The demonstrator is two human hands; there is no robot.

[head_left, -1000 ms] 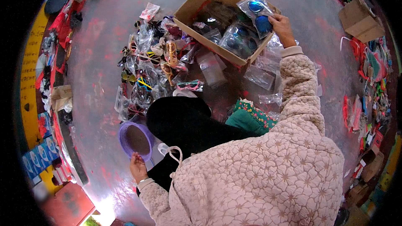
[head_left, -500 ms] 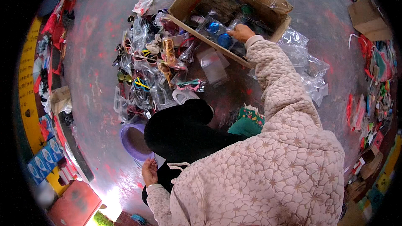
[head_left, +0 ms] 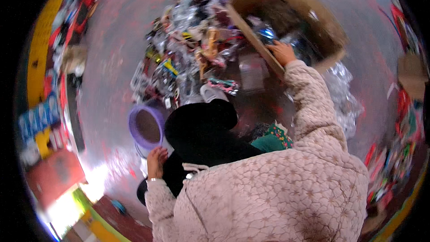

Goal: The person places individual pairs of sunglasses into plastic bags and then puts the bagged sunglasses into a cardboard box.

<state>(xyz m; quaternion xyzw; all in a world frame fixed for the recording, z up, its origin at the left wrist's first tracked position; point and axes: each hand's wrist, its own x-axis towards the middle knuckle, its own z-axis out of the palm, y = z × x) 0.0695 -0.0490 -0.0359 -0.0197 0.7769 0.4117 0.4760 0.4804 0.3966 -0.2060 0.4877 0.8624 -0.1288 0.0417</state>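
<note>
My right hand (head_left: 283,53) reaches over the near wall of a cardboard box (head_left: 251,31). Its fingertips are beside blue-lensed sunglasses (head_left: 267,33) lying among clear plastic in the box. Motion blur hides whether the fingers grip them. My left hand (head_left: 156,161) hangs by my thigh, just below a purple bucket (head_left: 131,125). Its fingers are loosely bent and apart, with nothing visible in them. A heap of bagged sunglasses (head_left: 179,40) in many colours lies on the floor to the left of the box.
Crumpled clear plastic bags (head_left: 342,94) lie right of the box. A clear flat bag (head_left: 252,72) is on the floor before it. My white shoe (head_left: 212,93) touches the heap's near side. Mixed goods line both sides, with a red box (head_left: 56,177) at lower left.
The view has swung, so the box and heap appear farther right. My right hand has drawn back toward the box's near wall. My left hand stays low by the bucket.
</note>
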